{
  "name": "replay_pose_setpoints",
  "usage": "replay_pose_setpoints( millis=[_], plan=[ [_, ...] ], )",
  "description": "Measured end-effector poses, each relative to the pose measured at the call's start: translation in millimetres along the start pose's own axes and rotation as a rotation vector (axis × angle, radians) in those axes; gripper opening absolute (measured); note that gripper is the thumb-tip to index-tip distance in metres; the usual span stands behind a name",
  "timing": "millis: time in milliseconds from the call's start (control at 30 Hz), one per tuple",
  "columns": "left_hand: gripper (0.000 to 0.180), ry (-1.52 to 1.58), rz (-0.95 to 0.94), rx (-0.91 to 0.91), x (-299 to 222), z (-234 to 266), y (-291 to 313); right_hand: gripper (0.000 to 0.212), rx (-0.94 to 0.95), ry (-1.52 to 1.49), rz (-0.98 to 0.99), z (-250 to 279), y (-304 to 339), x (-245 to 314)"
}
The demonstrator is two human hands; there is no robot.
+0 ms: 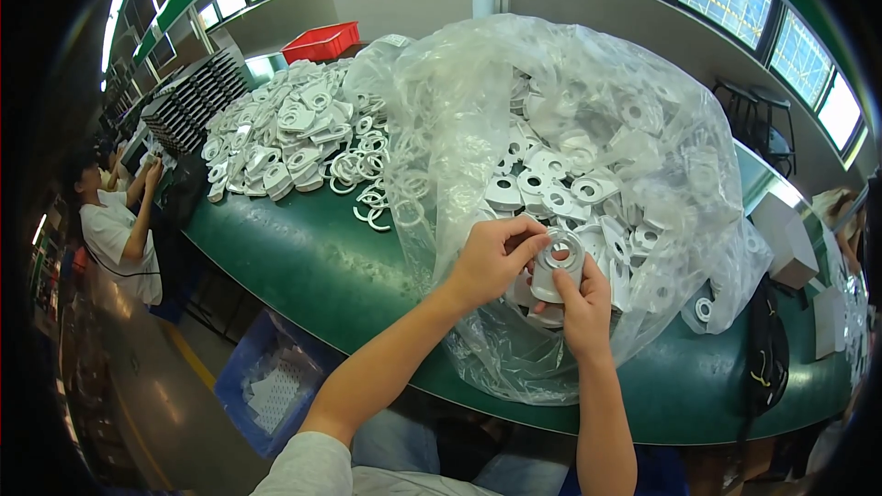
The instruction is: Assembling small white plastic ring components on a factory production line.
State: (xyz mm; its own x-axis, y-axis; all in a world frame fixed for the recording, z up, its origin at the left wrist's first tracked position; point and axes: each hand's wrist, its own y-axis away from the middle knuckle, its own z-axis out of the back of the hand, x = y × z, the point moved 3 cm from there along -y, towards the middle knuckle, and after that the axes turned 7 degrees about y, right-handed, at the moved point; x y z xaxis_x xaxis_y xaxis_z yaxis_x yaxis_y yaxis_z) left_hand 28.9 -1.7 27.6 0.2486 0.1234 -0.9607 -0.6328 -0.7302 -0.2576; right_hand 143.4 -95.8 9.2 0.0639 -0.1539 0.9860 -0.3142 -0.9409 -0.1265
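Note:
Between my hands is a light grey, plate-like plastic cover (554,287) with a raised ring around its round hole. My right hand (586,305) is closed on its right side and lower edge, thumb across the face. The fingers of my left hand (501,255) pinch at the ring's upper left; whether they hold a separate loose ring there I cannot make out. Just beyond my hands, a large clear plastic bag (450,129) lies open around a heap of similar covers (588,188).
On the green table (303,234), a pile of white covers (276,142) and loose white rings (363,165) lies left of the bag. A red crate (322,41) stands behind. Below the table edge is a blue bin (243,395). A person (119,230) sits far left.

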Motion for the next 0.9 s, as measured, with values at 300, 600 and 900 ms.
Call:
replay_pose_setpoints(
  millis=[300, 600, 900],
  plan=[
    [0.011, -0.049, 0.008, -0.058, -2, 1, 1, 0.022, 0.031, 0.005, 0.028, -2, 0, -3],
    [0.010, -0.070, -0.017, -0.023, 3, -3, 0, 0.022, 0.015, -0.001, 0.003, 2, 1, -5],
    [0.012, -0.220, -0.191, 0.028, -9, -7, 0, 0.034, -0.080, 0.011, 0.001, 6, 0, -3]
  ],
)
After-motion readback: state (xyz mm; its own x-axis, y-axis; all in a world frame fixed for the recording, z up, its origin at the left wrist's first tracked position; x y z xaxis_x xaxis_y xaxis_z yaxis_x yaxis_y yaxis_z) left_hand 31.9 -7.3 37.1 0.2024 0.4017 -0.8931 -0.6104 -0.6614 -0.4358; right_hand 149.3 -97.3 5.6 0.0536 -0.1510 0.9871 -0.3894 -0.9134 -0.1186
